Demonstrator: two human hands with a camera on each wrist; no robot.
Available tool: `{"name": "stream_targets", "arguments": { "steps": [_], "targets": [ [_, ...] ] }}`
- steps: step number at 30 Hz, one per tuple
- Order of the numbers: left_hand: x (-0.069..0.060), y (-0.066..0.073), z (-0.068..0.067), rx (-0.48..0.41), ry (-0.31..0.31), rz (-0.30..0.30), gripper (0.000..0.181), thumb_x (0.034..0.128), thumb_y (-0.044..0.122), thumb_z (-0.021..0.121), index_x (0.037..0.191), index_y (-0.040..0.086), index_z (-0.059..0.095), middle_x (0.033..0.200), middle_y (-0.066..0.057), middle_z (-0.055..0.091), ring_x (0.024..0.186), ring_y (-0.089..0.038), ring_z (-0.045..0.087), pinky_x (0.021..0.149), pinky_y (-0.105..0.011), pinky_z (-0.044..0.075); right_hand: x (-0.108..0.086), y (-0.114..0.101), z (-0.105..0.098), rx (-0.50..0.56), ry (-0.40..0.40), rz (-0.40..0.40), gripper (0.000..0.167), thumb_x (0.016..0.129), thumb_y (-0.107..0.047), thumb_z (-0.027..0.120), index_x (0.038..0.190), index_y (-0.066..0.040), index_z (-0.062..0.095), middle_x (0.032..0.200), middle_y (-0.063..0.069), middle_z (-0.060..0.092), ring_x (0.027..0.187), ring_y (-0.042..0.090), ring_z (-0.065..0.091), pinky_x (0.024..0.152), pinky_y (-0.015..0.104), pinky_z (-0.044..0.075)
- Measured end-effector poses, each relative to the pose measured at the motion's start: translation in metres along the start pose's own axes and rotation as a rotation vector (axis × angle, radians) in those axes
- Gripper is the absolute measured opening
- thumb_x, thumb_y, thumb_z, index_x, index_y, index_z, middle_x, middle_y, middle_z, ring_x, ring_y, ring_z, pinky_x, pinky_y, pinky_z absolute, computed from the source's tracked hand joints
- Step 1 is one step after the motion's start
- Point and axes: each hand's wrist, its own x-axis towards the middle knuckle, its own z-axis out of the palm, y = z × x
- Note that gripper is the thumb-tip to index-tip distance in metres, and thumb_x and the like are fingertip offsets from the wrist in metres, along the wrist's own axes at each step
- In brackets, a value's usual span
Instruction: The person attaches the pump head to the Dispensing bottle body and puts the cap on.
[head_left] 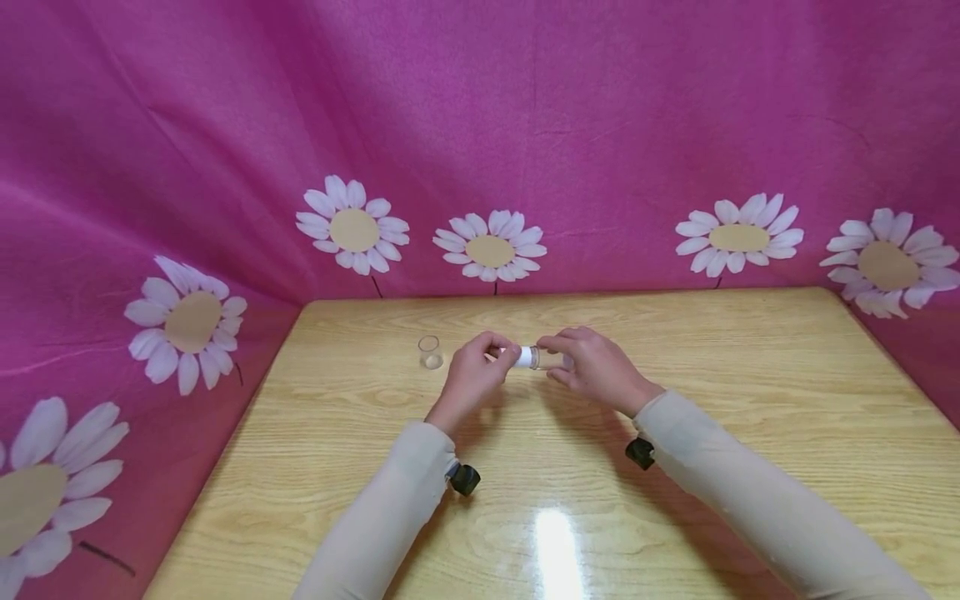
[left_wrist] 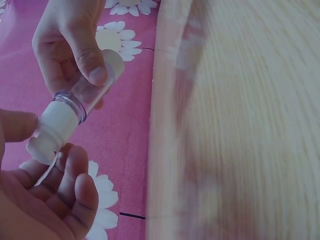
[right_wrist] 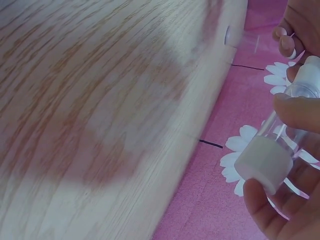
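Note:
A small pump bottle with a clear body, a white collar (head_left: 527,357) and a white base (right_wrist: 265,162) is held sideways above the table between both hands. My left hand (head_left: 474,367) pinches its white pump head (left_wrist: 42,147) between thumb and fingers. Around the clear body (left_wrist: 90,90) curl the fingers and thumb of my right hand (head_left: 596,367). A clear cap (head_left: 431,354) stands on the table just left of my left hand; the right wrist view shows it blurred.
The wooden table (head_left: 315,483) reaches back to a pink cloth (head_left: 600,125) printed with white daisies, which also hangs at both sides. A bright light reflection lies on the near part of the tabletop. Each wrist wears a small black camera.

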Motion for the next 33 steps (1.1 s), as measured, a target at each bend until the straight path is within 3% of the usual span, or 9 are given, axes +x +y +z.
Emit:
{"name": "stream_targets", "arguments": {
  "steps": [7,10,13,17,21,25,33],
  "targets": [
    [-0.005,-0.006,0.001,-0.044,-0.035,0.099,0.021,0.0922,0.019,0.068,0.112,0.014,0.065,0.103,-0.005,0.063,0.070,-0.013,0.051,0.058,-0.023,0.044,-0.002,0.002,0.002,0.012,-0.015,0.011,0.039,0.083,-0.016,0.080,0.121,-0.011,0.069,0.106,0.011,0.073,0.083,0.025,0.066,0.073,0.040,0.056],
    [-0.006,-0.007,0.002,-0.050,-0.056,0.121,0.025,0.0921,0.014,0.068,0.117,0.011,0.064,0.109,-0.007,0.063,0.076,-0.015,0.054,0.059,-0.023,0.047,-0.003,0.002,0.003,0.017,-0.032,0.019,0.040,0.084,-0.016,0.079,0.122,-0.011,0.069,0.107,0.011,0.073,0.083,0.025,0.067,0.074,0.040,0.057],
    [-0.005,-0.006,0.002,-0.040,-0.062,0.083,0.035,0.0938,0.024,0.067,0.126,0.013,0.058,0.122,-0.007,0.062,0.091,-0.018,0.060,0.066,-0.026,0.052,-0.003,0.003,0.003,0.018,-0.039,0.023,0.041,0.084,-0.016,0.079,0.123,-0.011,0.069,0.108,0.011,0.073,0.083,0.025,0.066,0.074,0.040,0.056],
    [-0.001,-0.004,0.002,-0.039,-0.059,-0.017,0.049,0.0973,0.046,0.058,0.133,0.014,0.052,0.132,-0.006,0.058,0.106,-0.024,0.063,0.076,-0.031,0.054,-0.003,0.003,0.003,0.022,-0.030,0.022,0.041,0.083,-0.014,0.079,0.122,-0.010,0.069,0.107,0.011,0.073,0.080,0.024,0.065,0.073,0.039,0.056],
    [0.003,-0.003,0.002,-0.098,-0.074,-0.118,0.050,0.0977,0.055,0.052,0.111,0.009,0.065,0.105,-0.007,0.067,0.094,-0.028,0.066,0.081,-0.038,0.055,-0.003,0.003,0.003,0.021,-0.026,0.023,0.041,0.083,-0.015,0.080,0.122,-0.010,0.069,0.106,0.010,0.073,0.080,0.023,0.065,0.071,0.038,0.055],
    [0.005,-0.003,0.002,-0.151,-0.110,-0.187,0.043,0.0969,0.050,0.056,0.092,0.010,0.069,0.079,-0.002,0.067,0.078,-0.020,0.065,0.082,-0.043,0.057,-0.002,0.001,0.003,0.021,-0.028,0.015,0.040,0.084,-0.015,0.079,0.122,-0.010,0.069,0.106,0.010,0.073,0.079,0.022,0.064,0.070,0.036,0.054],
    [0.004,-0.005,0.003,-0.148,-0.107,-0.194,0.038,0.0964,0.048,0.059,0.089,0.011,0.068,0.076,0.000,0.066,0.079,-0.022,0.065,0.079,-0.042,0.057,-0.002,0.001,0.005,0.020,-0.029,0.010,0.039,0.084,-0.014,0.078,0.122,-0.010,0.069,0.107,0.010,0.072,0.081,0.024,0.065,0.072,0.038,0.055]
  ]
}}
